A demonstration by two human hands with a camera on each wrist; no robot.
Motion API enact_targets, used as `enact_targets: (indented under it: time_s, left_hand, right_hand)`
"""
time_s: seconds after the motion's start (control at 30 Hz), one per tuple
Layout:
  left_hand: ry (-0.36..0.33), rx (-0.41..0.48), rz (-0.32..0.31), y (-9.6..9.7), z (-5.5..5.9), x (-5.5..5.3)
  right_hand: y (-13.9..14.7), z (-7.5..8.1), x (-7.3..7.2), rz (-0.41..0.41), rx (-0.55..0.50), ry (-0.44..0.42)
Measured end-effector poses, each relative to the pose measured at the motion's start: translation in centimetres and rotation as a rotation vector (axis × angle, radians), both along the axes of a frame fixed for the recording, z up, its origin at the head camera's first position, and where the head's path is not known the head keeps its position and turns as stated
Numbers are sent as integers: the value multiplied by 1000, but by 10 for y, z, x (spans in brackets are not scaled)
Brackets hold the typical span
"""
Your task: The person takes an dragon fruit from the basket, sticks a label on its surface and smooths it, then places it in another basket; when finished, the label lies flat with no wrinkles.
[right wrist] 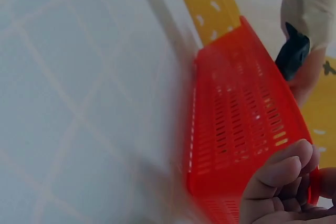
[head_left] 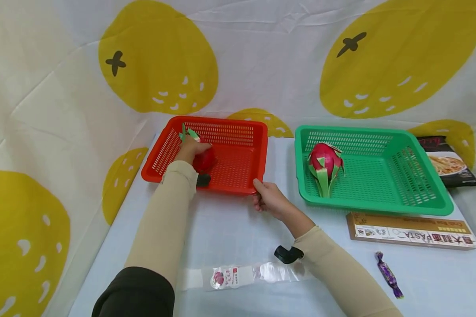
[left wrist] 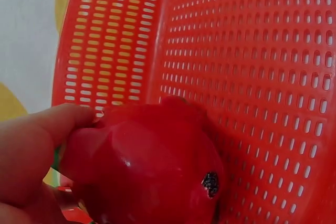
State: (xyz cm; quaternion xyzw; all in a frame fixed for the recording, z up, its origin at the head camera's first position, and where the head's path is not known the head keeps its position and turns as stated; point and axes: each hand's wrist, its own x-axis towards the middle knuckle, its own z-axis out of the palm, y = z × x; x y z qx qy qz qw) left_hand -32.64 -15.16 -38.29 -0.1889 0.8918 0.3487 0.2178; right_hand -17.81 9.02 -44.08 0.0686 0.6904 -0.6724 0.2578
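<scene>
In the head view, my left hand (head_left: 189, 149) reaches into the red plastic basket (head_left: 238, 169) and grips a dragon fruit (head_left: 206, 161) at its left end. Green leaf tips stand up past the fingers. In the left wrist view the thumb lies along the fruit's red skin (left wrist: 152, 156), and a dark spot marks its end. My right hand (head_left: 273, 200) pinches the rim at the basket's near right corner. The right wrist view has thumb and fingers (right wrist: 283, 174) on either side of that red rim (right wrist: 314, 187).
To the right stands a green basket (head_left: 381, 207) with another dragon fruit (head_left: 327, 160) in it. A pasta box (head_left: 412, 231) lies before it, a dark food packet (head_left: 448, 163) beside it. Nearer are a purple-wrapped candy (head_left: 388, 275) and a clear labelled wrapper (head_left: 234, 276).
</scene>
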Motion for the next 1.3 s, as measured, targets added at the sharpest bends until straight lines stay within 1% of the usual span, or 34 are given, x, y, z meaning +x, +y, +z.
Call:
enact_targets:
  time_s: [0.13, 0.17, 0.2, 0.3, 0.4, 0.47, 0.53, 0.6, 0.67, 0.73, 0.77, 0.83, 0.87, 0.9, 0.97, 1.0, 1.07, 1.1, 1.13, 1.2, 1.23, 1.3]
  left_hand:
    - [13, -14, -5, -1, -2, 0]
    - [16, -2, 5, -1, -2, 0]
    - [15, 33, 29, -2, -3, 0]
    - [-22, 173, 103, -5, -3, 4]
    - [-44, 303, 160, -12, 0, 10]
    - [-23, 329, 145, -19, 6, 14]
    - [31, 329, 117, -25, 16, 18]
    - [103, 340, 84, -30, 30, 25]
    - [183, 339, 37, -33, 48, 34]
    - [265, 325, -25, -32, 67, 49]
    - [305, 309, -65, -31, 76, 58]
    - [374, 252, -159, -27, 91, 77]
    - [398, 223, -207, -24, 97, 88]
    - [415, 189, -257, -21, 102, 99]
    - [438, 134, -356, -12, 109, 120]
    - [447, 104, -414, -6, 111, 131]
    - [453, 55, -543, 8, 110, 151]
    - [459, 28, -619, 16, 106, 160]
    - [464, 4, -697, 25, 102, 168]
    - [459, -56, -864, 43, 87, 181]
    - [448, -83, -944, 53, 78, 186]
    - [420, -140, -1087, 71, 56, 193]
  right_hand:
    - [1, -1, 0, -3, 1, -3]
    - [1, 0, 0, -1, -2, -3]
    - [2, 0, 0, 1, -4, -1]
    - [2, 0, -1, 17, -11, 7]
    - [1, 0, -1, 32, -19, 9]
    - [0, 0, -2, 41, -4, 20]
    - [0, 0, -2, 39, 37, 39]
    - [2, 0, -1, 23, 99, 71]
    - [3, 0, 0, -6, 152, 105]
    - [6, -2, 3, -37, 170, 142]
    - [8, -2, 6, -40, 169, 160]
    - [14, -4, 15, 0, 172, 205]
    - [17, -4, 21, 49, 191, 235]
    - [21, -5, 28, 115, 231, 273]
    - [30, -6, 46, 294, 349, 375]
    - [35, -6, 56, 388, 420, 440]
    - [44, -8, 78, 538, 581, 569]
    - [49, -10, 88, 589, 654, 634]
    - [52, -12, 98, 621, 722, 687]
    - [57, -17, 115, 638, 856, 770]
    - [59, -20, 122, 629, 917, 803]
    - [60, -25, 132, 596, 1007, 836]
